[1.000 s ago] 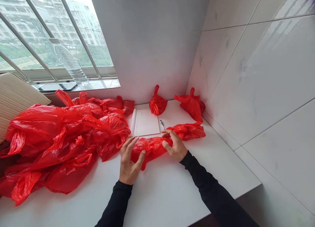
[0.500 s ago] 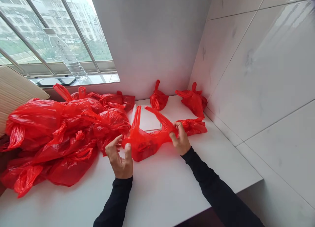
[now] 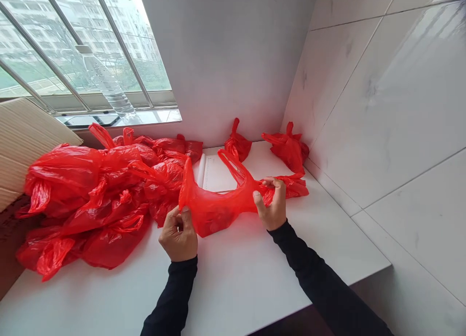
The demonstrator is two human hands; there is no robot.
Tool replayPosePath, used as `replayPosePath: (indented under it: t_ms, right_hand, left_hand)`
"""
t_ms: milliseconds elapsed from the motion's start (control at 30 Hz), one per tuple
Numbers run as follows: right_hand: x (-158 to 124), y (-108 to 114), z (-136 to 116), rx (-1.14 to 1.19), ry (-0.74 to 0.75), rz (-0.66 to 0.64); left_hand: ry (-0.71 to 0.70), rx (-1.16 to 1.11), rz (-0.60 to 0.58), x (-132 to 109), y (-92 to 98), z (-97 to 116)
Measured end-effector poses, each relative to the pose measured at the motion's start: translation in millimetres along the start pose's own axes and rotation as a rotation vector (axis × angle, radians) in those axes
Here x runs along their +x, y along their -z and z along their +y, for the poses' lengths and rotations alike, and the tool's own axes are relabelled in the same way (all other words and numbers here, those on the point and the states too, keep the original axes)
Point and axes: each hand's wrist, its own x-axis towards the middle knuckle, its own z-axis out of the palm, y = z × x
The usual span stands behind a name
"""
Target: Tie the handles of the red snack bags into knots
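A red plastic carrier bag (image 3: 214,212) stands on the white table in front of me, its two handle loops raised and its mouth spread. Dark contents show faintly through the thin film; I cannot make out what they are. My left hand (image 3: 179,233) pinches the bag's left edge between thumb and fingers. At the bag's right side, my right hand (image 3: 271,205) has thumb and fingers apart, close to the plastic. Behind that hand lies another red bag (image 3: 296,186), partly covered.
Several red bags (image 3: 120,195) are heaped on the left beside a cardboard box (image 3: 32,142). Two knotted bags (image 3: 238,145) (image 3: 291,149) sit by the wall. An open notebook (image 3: 216,173) lies behind the bag. A water bottle (image 3: 109,86) stands on the windowsill.
My left hand has closed from an open pose onto the bag's left edge. My right hand's fingers have loosened from the right side. The bag's mouth has spread wider.
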Motion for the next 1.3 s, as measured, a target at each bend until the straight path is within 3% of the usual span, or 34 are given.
replayPosePath:
  t_ms: [67, 100, 167, 233, 300, 600, 800, 967, 1100, 1233, 1300]
  right_hand:
    - [-5, 0, -10, -0.057, 0.186, 0.020]
    - [-8, 0, -15, -0.067, 0.277, -0.039]
    - [-12, -3, -24, -0.069, 0.413, -0.245]
    - [-15, -8, -29, -0.078, 0.455, -0.431]
    - [-17, -13, -31, -0.112, 0.428, -0.498]
    - [-25, -17, -28, -0.302, 0.224, -0.495]
    - [-28, -24, -11, -0.381, 0.118, -0.415]
    - [-24, -21, -12, -0.375, 0.143, -0.457]
    - [-24, -20, -16, -0.268, 0.206, -0.593]
    - [-30, -22, -12, -0.252, 0.206, -0.750]
    - [-31, -21, -11, -0.307, 0.163, -0.768]
  left_hand:
    - [0.029, -0.070, -0.092, -5, -0.1, 5]
    - [0.039, -0.107, -0.140, -8, -0.6, 8]
    - [0.055, -0.175, -0.226, -11, -2.0, 14]
    - [0.069, -0.219, -0.273, -12, -3.5, 20]
    - [0.090, -0.245, -0.286, -12, -5.0, 23]
    - [0.188, -0.383, -0.202, -7, -11.3, 12]
    - [0.349, -0.576, -0.342, 0, -11.1, 9]
    - [0.465, -0.687, -0.411, 6, -10.4, 2]
    - [0.436, -0.674, -0.453, 0, -10.2, 9]
    - [0.168, -0.412, -0.363, -6, -11.2, 14]
    - [0.081, -0.302, -0.295, -6, -11.1, 11]
